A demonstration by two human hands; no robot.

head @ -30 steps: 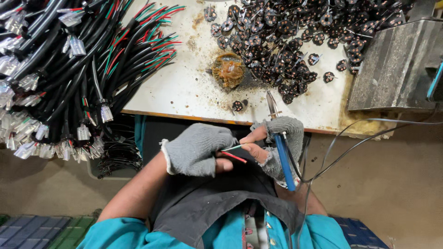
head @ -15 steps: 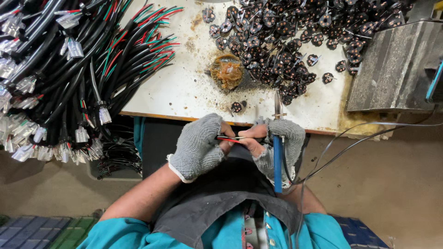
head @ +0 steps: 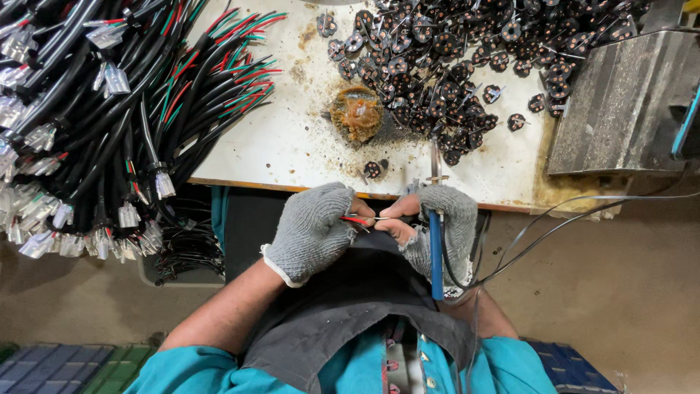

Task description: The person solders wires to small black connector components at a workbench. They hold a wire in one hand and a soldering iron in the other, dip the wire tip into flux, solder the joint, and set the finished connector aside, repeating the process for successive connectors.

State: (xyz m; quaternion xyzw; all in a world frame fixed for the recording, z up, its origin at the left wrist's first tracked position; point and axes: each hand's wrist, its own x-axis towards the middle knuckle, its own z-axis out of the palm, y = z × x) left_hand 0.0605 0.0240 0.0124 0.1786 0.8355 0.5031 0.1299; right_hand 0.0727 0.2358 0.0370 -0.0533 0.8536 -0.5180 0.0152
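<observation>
Head view puts the thin red wire [head: 355, 219] at the near edge of the bench, just below the tabletop, pinched in your left hand [head: 310, 232], whose gloved fingers are closed on it. Your right hand [head: 437, 222] meets it fingertip to fingertip and is also wrapped round the blue-handled soldering iron [head: 435, 252], tip pointing far. You look to be readying the wire end for soldering; the next move calls for a steady tip and a firm pinch. Beyond lie the stained white tabletop [head: 292, 142], a crusted brown flux lump [head: 356, 113], a heap of small dark round parts [head: 452, 66], black cable bundles [head: 95, 117] at left and a grey metal box [head: 620, 109] at right
</observation>
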